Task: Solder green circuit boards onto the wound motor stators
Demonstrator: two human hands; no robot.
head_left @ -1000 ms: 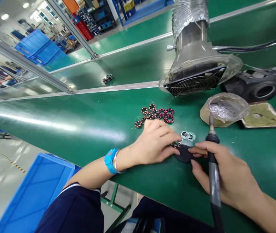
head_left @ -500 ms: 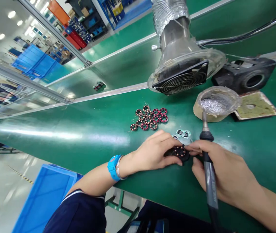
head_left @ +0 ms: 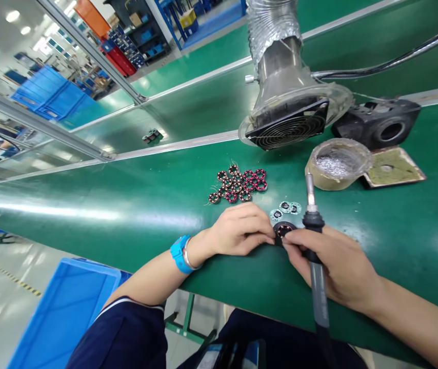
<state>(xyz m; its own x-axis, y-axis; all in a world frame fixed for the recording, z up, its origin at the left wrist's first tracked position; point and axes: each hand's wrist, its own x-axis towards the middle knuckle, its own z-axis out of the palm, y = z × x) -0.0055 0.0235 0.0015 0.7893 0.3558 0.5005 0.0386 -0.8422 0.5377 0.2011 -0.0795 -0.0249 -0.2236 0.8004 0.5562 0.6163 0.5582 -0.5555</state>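
A copper-wound motor stator [head_left: 283, 232] sits in a black round holder [head_left: 291, 225] on the green bench. At the holder's left edge, my left hand [head_left: 244, 230] has its thumb and forefinger closed on the rim; the exact contact is partly hidden. My right hand [head_left: 342, 266] grips a soldering iron [head_left: 318, 279], its tip pointing up and away, near the solder pot. The thumb and forefinger of that hand reach to the stator's right side. Just behind the holder lie several pale green round circuit boards [head_left: 285, 207].
Several wound stators [head_left: 238, 183] lie grouped beyond my left hand. A solder-filled pot [head_left: 336, 166] stands at right, beside a sponge tray [head_left: 394, 166] and a black iron stand [head_left: 382, 125]. A fume extractor [head_left: 288, 120] hangs overhead. A blue crate [head_left: 65, 312] is below left.
My right hand has moved left with the soldering iron, bringing its fingertips onto the stator. My left hand has drawn slightly left, its thumb now closer to its forefinger.
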